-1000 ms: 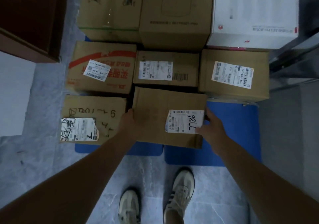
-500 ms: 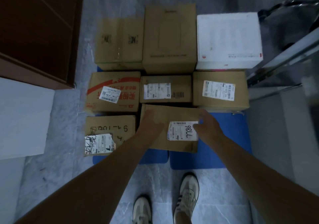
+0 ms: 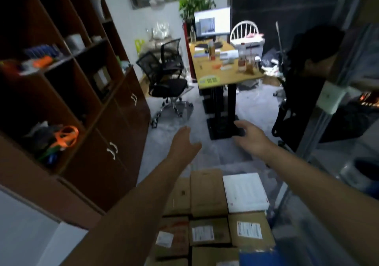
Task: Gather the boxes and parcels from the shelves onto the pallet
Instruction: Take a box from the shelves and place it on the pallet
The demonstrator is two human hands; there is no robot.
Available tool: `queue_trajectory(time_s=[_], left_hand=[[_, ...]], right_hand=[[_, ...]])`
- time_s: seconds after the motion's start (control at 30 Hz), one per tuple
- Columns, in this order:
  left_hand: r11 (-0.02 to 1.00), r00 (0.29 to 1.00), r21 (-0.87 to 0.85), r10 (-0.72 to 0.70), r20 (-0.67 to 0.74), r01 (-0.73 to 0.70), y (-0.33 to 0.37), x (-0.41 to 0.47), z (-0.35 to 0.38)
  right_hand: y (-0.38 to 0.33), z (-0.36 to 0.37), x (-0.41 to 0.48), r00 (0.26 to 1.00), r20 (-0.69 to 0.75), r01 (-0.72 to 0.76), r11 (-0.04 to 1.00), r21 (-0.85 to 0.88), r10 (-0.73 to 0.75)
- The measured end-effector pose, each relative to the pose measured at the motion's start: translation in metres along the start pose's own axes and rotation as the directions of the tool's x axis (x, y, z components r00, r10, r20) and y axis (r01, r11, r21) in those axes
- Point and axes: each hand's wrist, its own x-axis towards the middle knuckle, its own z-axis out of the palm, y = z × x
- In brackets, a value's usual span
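- Near centre, cardboard boxes (image 3: pixel 209 194) are seen packed edge to edge on the blue pallet (image 3: pixel 256 257).
- Left hand (image 3: pixel 184 142) and right hand (image 3: pixel 249 135) are held out empty, fingers spread.
- Stiff, fairly light handling is judged likely; opposite side faces are advised as holds.

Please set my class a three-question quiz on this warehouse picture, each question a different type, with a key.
1. True or false: the left hand holds a parcel.
2. Multiple choice: in the far row on the blue pallet, the white box sits A) left, B) middle, C) right.
3. Fill in: at the back of the yellow desk stands a lit ____.

Key
1. False: it is raised with fingers spread and holds nothing, and so is the right hand.
2. C.
3. Monitor.
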Motion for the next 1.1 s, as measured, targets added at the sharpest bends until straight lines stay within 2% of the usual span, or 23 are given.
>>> queue_trajectory(time_s=[0.13, 0.27, 0.43, 0.6, 0.77, 0.9, 1.1], left_hand=[[0.979, 0.978, 0.015, 0.202, -0.058, -0.202, 0.090, 0.012, -0.080], [0.937, 0.937, 0.022, 0.348, -0.026, -0.348, 0.136, 0.020, -0.133], [0.861, 0.863, 0.052, 0.505, 0.018, -0.505, 0.154, 0.020, -0.161], [0.754, 0.751, 0.001, 0.655, 0.082, -0.657, 0.176, -0.001, -0.166], [0.649, 0.616, -0.092, 0.750, 0.241, -0.755, 0.217, -0.051, -0.132], [0.527, 0.427, -0.235, 0.826, 0.368, -0.817, 0.252, -0.130, -0.097], [0.336, 0.143, -0.430, 0.896, 0.421, -0.838, 0.290, -0.290, -0.057]], right_hand=[[-0.098, -0.067, -0.011, 0.991, -0.100, 0.086, 0.994, -0.068, -0.093], [-0.153, -0.103, -0.033, 0.963, -0.241, 0.089, 0.987, -0.137, -0.120], [-0.187, -0.117, -0.075, 0.911, -0.400, 0.001, 0.970, -0.244, -0.101], [-0.199, -0.121, -0.137, 0.843, -0.537, -0.149, 0.954, -0.261, -0.015], [-0.197, -0.123, -0.235, 0.702, -0.702, -0.353, 0.914, -0.199, 0.118], [-0.197, -0.130, -0.343, 0.527, -0.834, -0.600, 0.767, -0.227, 0.165], [-0.205, -0.115, -0.531, 0.247, -0.941, -0.755, 0.655, -0.038, 0.230]])
